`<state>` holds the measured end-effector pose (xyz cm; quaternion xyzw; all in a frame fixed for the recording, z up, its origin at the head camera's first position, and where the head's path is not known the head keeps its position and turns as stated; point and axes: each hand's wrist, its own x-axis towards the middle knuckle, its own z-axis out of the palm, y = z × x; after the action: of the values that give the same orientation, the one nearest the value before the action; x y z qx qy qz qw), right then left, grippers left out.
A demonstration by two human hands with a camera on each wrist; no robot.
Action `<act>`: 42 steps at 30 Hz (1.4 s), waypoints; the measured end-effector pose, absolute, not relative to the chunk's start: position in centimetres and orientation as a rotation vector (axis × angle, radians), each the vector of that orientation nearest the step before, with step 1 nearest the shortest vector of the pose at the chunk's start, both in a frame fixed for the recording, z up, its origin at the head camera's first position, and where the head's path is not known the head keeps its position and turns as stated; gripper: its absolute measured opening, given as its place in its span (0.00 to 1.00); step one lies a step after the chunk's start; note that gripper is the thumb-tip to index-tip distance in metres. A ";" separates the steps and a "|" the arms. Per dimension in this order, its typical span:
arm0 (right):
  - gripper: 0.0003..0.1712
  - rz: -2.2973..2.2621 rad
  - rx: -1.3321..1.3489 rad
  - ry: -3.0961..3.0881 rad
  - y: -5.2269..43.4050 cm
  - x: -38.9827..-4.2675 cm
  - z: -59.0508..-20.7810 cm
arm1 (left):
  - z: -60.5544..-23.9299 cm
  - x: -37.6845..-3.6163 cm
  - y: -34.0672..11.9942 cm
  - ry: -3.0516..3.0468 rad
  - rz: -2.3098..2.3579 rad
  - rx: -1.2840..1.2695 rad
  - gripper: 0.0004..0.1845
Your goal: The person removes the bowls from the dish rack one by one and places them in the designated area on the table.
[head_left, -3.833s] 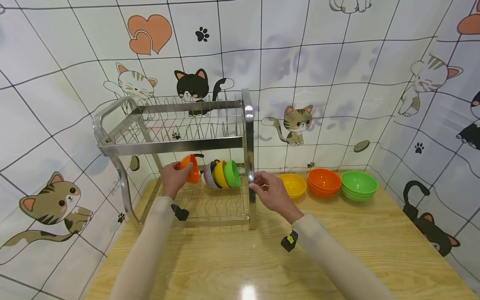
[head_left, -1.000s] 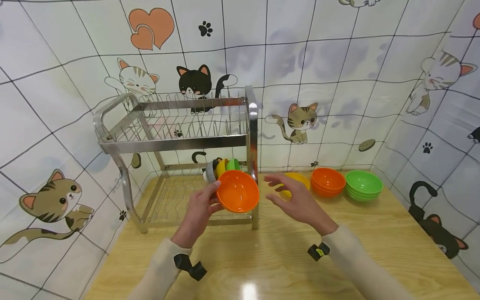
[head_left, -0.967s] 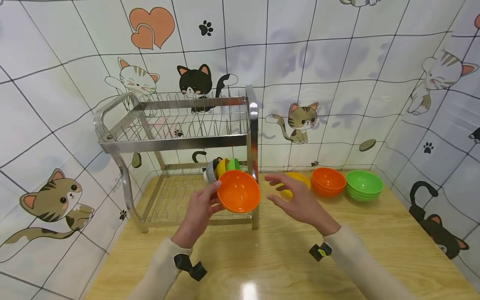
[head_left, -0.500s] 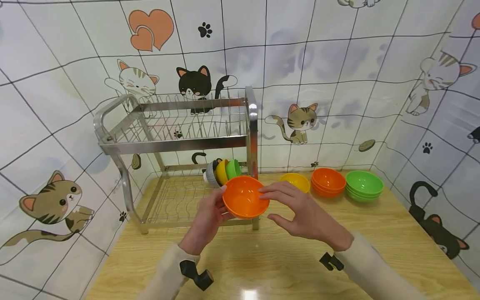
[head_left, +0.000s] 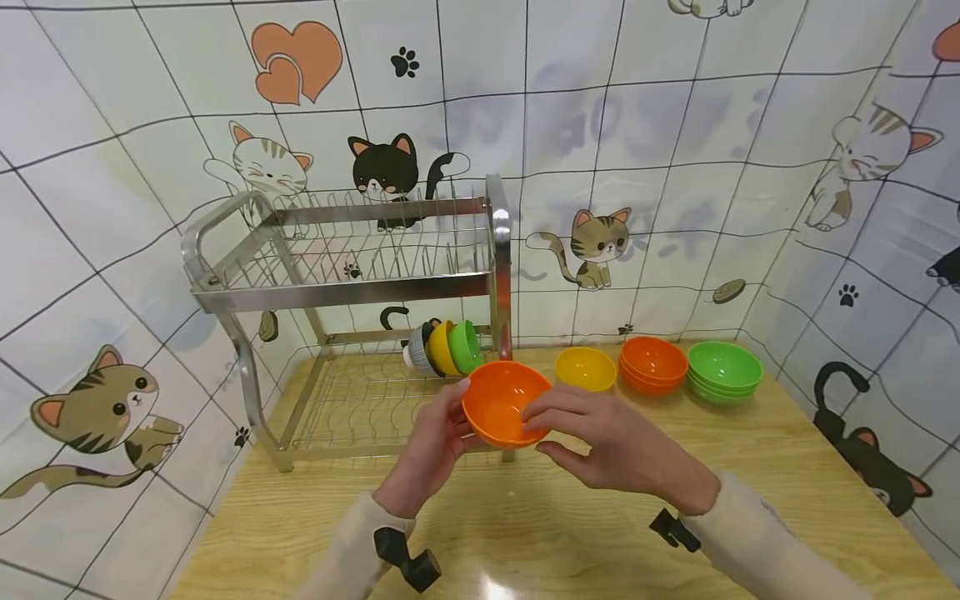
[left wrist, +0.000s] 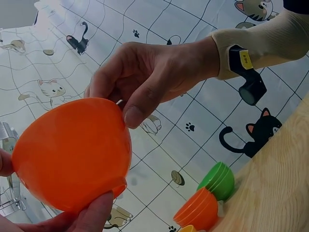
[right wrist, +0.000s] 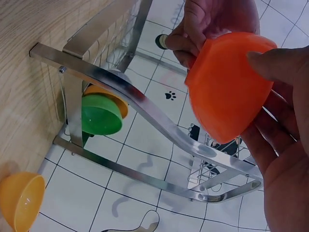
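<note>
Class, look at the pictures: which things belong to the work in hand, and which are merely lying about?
In hand:
orange bowl, gripped by left hand and right hand
dish rack
orange bowl stack

Lying about:
yellow bowl
green bowl stack
bowls standing in the rack

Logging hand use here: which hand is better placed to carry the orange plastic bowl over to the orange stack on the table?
Probably the right hand: it already grips the orange plastic bowl and lies nearer the orange stack than the left hand.
</note>
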<state>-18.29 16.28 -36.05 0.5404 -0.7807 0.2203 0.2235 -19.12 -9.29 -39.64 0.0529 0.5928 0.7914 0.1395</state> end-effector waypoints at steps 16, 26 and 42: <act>0.11 0.459 1.568 -2.099 16.5 -17.7 -35.6 | -39.7 -19.3 -9.1 1.731 2.181 0.251 0.32; 0.03 0.488 1.572 -2.107 17.2 -18.0 -35.3 | -39.6 -20.4 -9.4 1.795 2.137 0.328 0.32; 0.20 0.429 1.439 -2.095 20.0 -19.4 -35.0 | -40.3 -23.5 -8.9 2.393 2.006 0.518 0.25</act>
<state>-19.36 20.01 -35.04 0.5362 -0.7806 0.1600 0.2786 -23.53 -8.93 -40.25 0.1637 0.7559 0.6337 -0.0118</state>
